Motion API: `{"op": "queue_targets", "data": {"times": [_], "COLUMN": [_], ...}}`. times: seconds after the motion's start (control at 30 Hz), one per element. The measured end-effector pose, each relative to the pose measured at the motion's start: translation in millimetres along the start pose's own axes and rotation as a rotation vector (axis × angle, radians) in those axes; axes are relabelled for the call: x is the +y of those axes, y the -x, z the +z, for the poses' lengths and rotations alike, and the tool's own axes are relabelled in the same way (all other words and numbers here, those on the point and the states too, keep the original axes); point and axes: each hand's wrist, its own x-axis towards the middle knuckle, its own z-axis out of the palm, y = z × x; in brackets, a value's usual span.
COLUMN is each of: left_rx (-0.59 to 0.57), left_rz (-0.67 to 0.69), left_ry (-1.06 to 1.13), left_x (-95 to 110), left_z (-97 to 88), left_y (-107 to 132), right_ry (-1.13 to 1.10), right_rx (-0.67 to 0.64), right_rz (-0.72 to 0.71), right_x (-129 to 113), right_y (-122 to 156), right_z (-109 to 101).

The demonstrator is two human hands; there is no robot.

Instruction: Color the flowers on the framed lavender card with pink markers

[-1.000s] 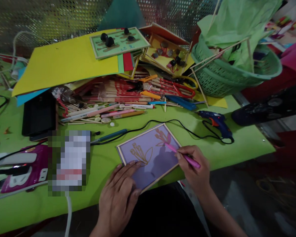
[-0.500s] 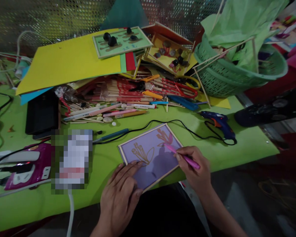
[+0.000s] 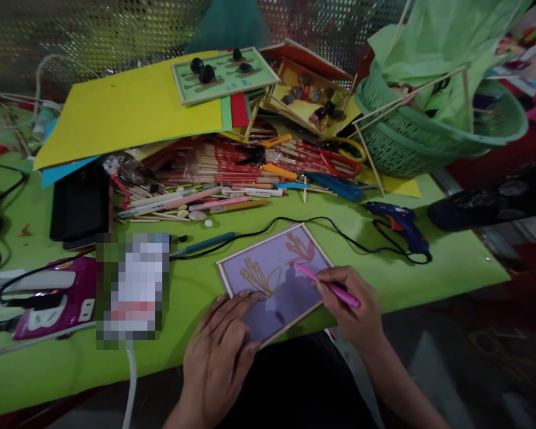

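Observation:
A purple card (image 3: 272, 280) with a wooden stick frame lies near the front edge of the green table (image 3: 183, 298). Gold flower outlines are drawn on it. My left hand (image 3: 218, 351) rests flat on the card's near left corner, fingers stretched out. My right hand (image 3: 352, 307) is closed around a pink pen (image 3: 326, 284), whose tip touches the card just below the flower at its upper right.
A blue glue gun (image 3: 399, 226) with a black cord lies right of the card. Behind are pens, sticks, scissors (image 3: 339, 158), coloured paper (image 3: 129, 113), framed stone pictures and a green basket (image 3: 429, 131). A black tablet (image 3: 80, 202) and a pink device (image 3: 58, 298) sit at left.
The pen tip has shifted slightly left on the card. The view has drifted a little; my left hand stays pressed on the card.

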Motion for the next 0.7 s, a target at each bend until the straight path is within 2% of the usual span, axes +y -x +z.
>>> {"op": "queue_targets", "data": {"times": [0.7], "left_rx": [0.000], "left_rz": [0.003], "left_ry": [-0.018], "left_x": [-0.2], "left_z": [-0.1], "left_y": [-0.7], "right_ry": [0.025], "right_rx": [-0.019], "right_rz": [-0.018], "right_x": [0.3], "right_y": [-1.5], "right_z": [0.1]}}
